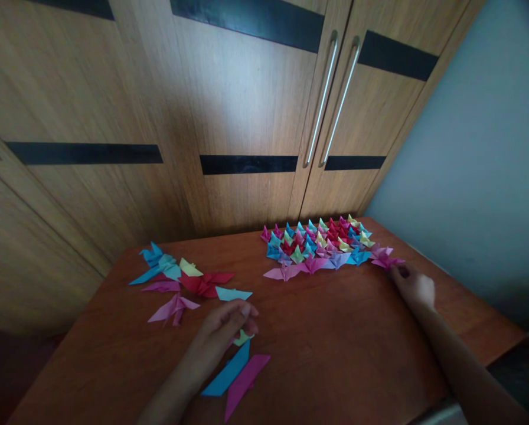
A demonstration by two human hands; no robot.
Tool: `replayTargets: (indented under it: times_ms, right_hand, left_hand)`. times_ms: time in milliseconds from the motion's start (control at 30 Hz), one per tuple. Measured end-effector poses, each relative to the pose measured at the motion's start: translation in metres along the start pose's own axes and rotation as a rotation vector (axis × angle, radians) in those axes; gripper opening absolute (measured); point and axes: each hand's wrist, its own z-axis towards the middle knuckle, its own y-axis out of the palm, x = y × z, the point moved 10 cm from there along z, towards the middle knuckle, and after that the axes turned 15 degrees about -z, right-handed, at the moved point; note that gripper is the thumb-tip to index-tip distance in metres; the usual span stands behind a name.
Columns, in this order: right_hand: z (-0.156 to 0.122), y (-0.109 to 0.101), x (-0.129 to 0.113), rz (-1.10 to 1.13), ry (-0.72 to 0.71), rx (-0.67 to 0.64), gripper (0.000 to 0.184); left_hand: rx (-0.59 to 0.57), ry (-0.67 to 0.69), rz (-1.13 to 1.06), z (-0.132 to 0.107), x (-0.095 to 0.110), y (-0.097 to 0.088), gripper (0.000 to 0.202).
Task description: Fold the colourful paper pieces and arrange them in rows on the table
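At the right end of the front row, my right hand (pixel 414 289) pinches the edge of a magenta origami crane (pixel 386 261) resting on the table. Many small folded paper cranes (pixel 309 243) in pink, red, blue, green, yellow and lilac stand in close rows to its left. My left hand (pixel 229 323) hovers over the table's middle with curled fingers; whether anything is inside them is hidden. Just below it lie a pale green folded paper piece (pixel 242 337), a blue one (pixel 229 372) and a magenta one (pixel 248 381). A pale blue crane (pixel 233 294) lies beyond its fingers.
A loose group of cranes lies on the left, among them a blue one (pixel 153 257), a red one (pixel 205 284) and a pink one (pixel 175 308). Behind the brown table (pixel 326 348) rises a wooden wardrobe (pixel 247 100). A pale wall (pixel 477 177) borders the right side.
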Motion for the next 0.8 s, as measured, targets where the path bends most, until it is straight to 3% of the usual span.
replayTargets:
  times_ms: [333,633,733,800]
  right_hand:
    - [0.0,0.0,0.0,0.017,0.018,-0.015,0.036]
    - [-0.018,-0.036,0.002,0.145,0.154,0.147,0.034]
    - [-0.031,-0.05,-0.014,0.221,0.127,0.214,0.035]
    - [-0.042,-0.054,-0.037,0.278,0.066,0.203,0.035]
  left_hand:
    - [0.007,0.014,-0.038,0.001,-0.004,-0.002,0.031]
    - [0.021,0.021,-0.019,0.0,0.003,0.0,0.031]
    - [0.031,0.024,-0.008,-0.002,0.008,0.001,0.031]
    - [0.032,0.022,-0.012,-0.002,0.009,0.002,0.031]
